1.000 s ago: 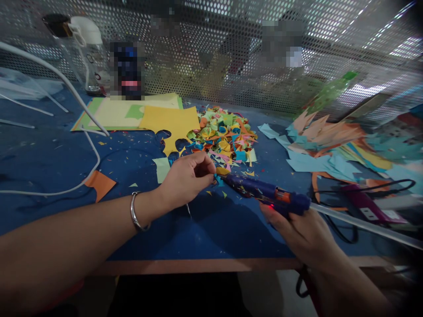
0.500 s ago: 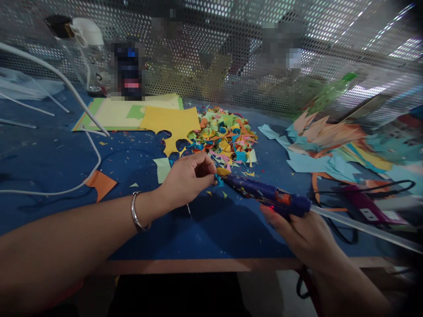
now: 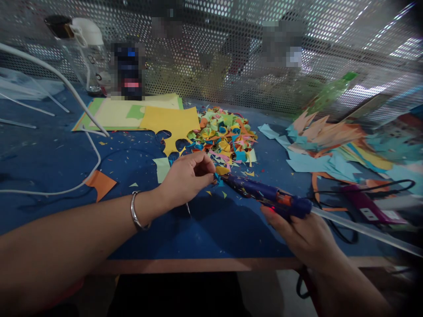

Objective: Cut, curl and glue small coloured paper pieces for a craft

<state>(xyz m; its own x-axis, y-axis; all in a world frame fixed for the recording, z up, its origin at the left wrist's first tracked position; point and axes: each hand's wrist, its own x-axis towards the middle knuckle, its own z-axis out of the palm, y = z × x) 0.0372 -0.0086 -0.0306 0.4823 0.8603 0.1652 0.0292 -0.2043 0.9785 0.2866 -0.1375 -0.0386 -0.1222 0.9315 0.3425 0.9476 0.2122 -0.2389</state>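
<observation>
My left hand (image 3: 191, 178) pinches a small blue piece of paper (image 3: 218, 179) between thumb and fingertips. My right hand (image 3: 306, 235) is wrapped round the grip of a dark blue glue gun (image 3: 257, 189), with a red light glowing near its trigger. The gun's nozzle points left and meets the blue piece, or comes very close to it. A clear glue stick (image 3: 360, 226) juts from the back of the gun. Right behind the nozzle shows a small yellow paper piece (image 3: 223, 170); whether anything holds it I cannot tell. A thin pointed metal tip (image 3: 188, 209) sticks out below my left hand.
A heap of colourful paper bits (image 3: 224, 132) lies beyond my hands, beside a cut yellow sheet (image 3: 175, 121). An orange scrap (image 3: 102, 185) and white cables (image 3: 95, 152) lie left. Folded papers (image 3: 324, 132) and a purple power strip (image 3: 363, 204) are on the right.
Almost nothing differs. The glue gun and both hands keep nearly the same place, with the nozzle still at the blue paper piece.
</observation>
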